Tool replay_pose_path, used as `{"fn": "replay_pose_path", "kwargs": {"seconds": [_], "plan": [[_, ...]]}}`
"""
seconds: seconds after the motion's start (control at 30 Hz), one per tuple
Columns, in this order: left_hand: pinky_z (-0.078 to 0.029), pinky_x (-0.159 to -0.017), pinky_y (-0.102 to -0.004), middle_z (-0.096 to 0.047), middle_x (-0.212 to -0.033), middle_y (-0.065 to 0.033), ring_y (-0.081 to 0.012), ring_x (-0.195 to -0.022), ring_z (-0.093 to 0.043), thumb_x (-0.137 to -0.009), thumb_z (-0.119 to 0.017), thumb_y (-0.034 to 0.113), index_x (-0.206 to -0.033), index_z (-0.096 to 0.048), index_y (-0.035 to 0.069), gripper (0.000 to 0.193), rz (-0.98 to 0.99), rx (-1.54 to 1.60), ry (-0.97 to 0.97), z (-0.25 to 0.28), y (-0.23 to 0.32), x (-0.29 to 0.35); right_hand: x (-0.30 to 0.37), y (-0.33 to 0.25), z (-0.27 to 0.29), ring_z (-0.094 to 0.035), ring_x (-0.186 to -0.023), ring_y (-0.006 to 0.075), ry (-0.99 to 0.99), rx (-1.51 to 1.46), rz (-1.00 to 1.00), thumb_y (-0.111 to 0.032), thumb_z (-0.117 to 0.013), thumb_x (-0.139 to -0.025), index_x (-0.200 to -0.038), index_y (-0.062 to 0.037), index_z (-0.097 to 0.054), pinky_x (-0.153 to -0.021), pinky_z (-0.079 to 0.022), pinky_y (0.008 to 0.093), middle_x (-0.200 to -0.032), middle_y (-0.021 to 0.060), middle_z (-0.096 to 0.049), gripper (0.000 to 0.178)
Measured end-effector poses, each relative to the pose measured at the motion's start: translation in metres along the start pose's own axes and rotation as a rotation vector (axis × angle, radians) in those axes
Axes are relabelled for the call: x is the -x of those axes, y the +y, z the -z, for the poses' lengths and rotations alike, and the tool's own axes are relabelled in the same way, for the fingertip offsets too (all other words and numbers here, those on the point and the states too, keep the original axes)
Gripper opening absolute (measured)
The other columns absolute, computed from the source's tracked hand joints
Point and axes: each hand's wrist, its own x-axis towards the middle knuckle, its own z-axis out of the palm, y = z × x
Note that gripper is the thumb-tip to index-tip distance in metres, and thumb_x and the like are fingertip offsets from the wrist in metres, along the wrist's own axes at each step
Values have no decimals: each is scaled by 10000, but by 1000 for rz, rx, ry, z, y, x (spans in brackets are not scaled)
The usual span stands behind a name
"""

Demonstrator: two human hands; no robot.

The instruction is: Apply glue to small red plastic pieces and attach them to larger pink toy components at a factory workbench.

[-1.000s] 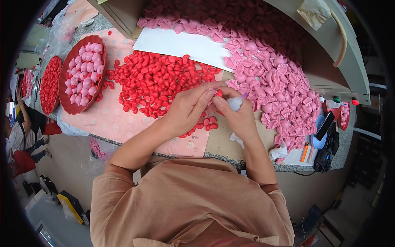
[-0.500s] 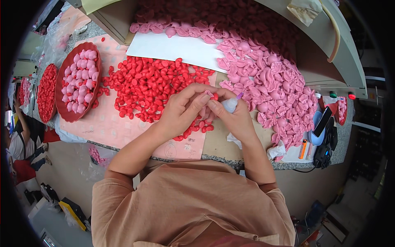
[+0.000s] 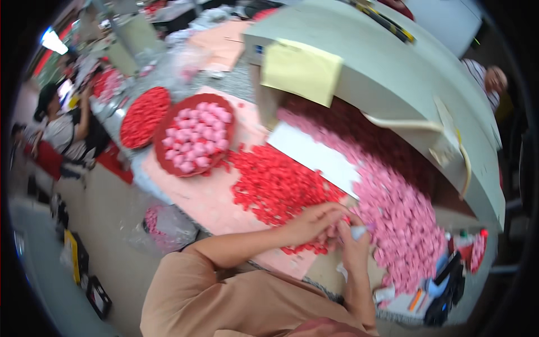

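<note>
- At the view's 4 o'clock, a pale bottle [image 3: 358, 231], likely light and squeezable, best gripped round its body.
- The right hand [image 3: 353, 248] grasps it; the left hand [image 3: 317, 220] curls alongside, blur hiding any piece pinched there.
- From the hands, small red pieces [image 3: 278, 182] heap the surface [image 3: 233, 84] at 10 o'clock, pink pieces [image 3: 401, 224] at 3 o'clock.
- Farther toward 10 o'clock, a filled red bowl [image 3: 160, 140].

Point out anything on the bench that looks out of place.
A crumpled white scrap lies at the near end of the pink pile, another near the right hand, both looking like litter. Blur hides finer faults.
</note>
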Motion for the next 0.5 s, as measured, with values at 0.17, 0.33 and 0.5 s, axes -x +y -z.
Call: {"fn": "replay_pose_path", "kwargs": {"seconds": [0.17, 0.33, 0.5], "plan": [[-423, -450, -182, -519, -674, -20, -79, -520, -527, -976, -361, 244, -1174, -489, 63, 297, -215, -60, -120, -12, 8, 1, 10, -3, 9, -488, -513, 76, 59, 49, 87, -131, -524, -897, -1044, 10, -512, -436, -367, 186, -664, 32, -549, 205], [-431, -420, -210, -575, -689, -49, -94, -515, -567, -965, -389, 220, -1128, -499, 32, 273, -208, -17, -143, -2, 6, -1, 1, 0, 8, -453, -494, 68, 23, 105, 166, -156, -520, -906, -1037, 18, -498, -442, -337, 187, -644, 36, -524, 218], [-458, -442, -217, -608, -719, -59, -100, -527, -589, -952, -421, 195, -1078, -523, 24, 235, -271, -110, -113, 7, 13, 1, -2, 3, -1, -442, -489, 65, 25, 92, 182, -171, -529, -906, -1055, 23, -490, -437, -327, 186, -640, 31, -517, 247]]}}
